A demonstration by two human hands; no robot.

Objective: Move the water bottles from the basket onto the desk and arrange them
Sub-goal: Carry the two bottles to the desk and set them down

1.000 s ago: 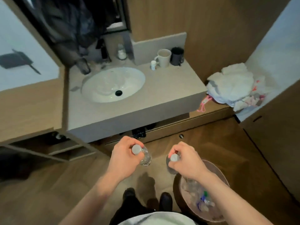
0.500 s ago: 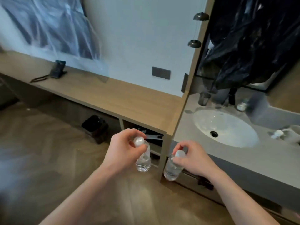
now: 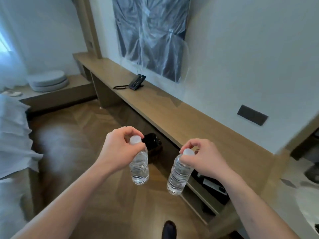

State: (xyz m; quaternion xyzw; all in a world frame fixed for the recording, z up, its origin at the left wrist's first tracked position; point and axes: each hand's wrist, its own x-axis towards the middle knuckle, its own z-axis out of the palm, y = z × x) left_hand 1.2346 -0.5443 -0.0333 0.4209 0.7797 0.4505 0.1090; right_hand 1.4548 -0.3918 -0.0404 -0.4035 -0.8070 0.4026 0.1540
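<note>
Bottles are hanging from both hands, and that is where the risk is sitting. The left hand (image 3: 119, 149) is pinching the left water bottle (image 3: 139, 167) by its white cap (image 3: 135, 140), fingers curled round the neck, with the body dangling free over the wooden floor (image 3: 77, 138). The right hand (image 3: 205, 159) is gripping the right water bottle (image 3: 180, 175) the same way, fingertips closing on its cap (image 3: 188, 152), the bottle tilting slightly with its base swinging toward the near left. Neither bottle is touching the desk (image 3: 172, 114), which is running along the far right wall; both are hovering just beside its near edge, and lower than its top, I judge.

Such a fingertip hold is likely giving little control. If the walk is jerky, a bottle could be swinging and slipping out, then rolling under the desk toward the dark bin (image 3: 152, 145). Lifting too little could be knocking a base against the desk's edge. Setting one down tilted could be tipping it over, and thin ribbed plastic is probably flexing rather than standing firm. The telephone (image 3: 137, 81) and its cord are lying well apart at the far end, so a clash there is looking unlikely. The basket is not showing in this view.
</note>
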